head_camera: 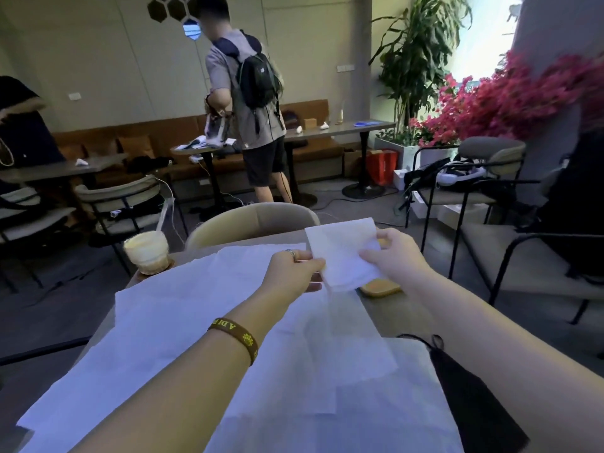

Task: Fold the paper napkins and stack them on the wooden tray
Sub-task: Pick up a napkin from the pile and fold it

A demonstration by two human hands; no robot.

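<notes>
1. Folded napkin (341,253): both hands hold it up above the far right part of the table (403,310). It is clear of the surface. Its broad face is turned toward the camera. The outline is close to square, so no long axis can be told. The top edge rises slightly toward the right. The lowest corner points down toward the wooden tray (380,288).

2. Left hand (294,273): the fingers are curled, and the thumb and fingertips pinch the napkin's left edge near its lower corner. A ring (292,254) sits on one finger and a brown wristband (240,338) on the wrist.

3. Right hand (394,255): it pinches the right edge, with the thumb on the near face and the fingers curled behind the sheet.

4. Wooden tray: it lies on the table directly beneath the held napkin. Only its near rounded corner shows; the napkin hides the rest.

5. Unfolded napkins (196,308): they lie flat and overlapping across most of the tabletop, from the near edge to the far edge.

6. Other items: an iced drink (147,251) with a straw stands at the table's far left corner. A black face mask (470,393) lies at the near right, under the right forearm. A beige chair (251,220) stands just beyond the table.
</notes>
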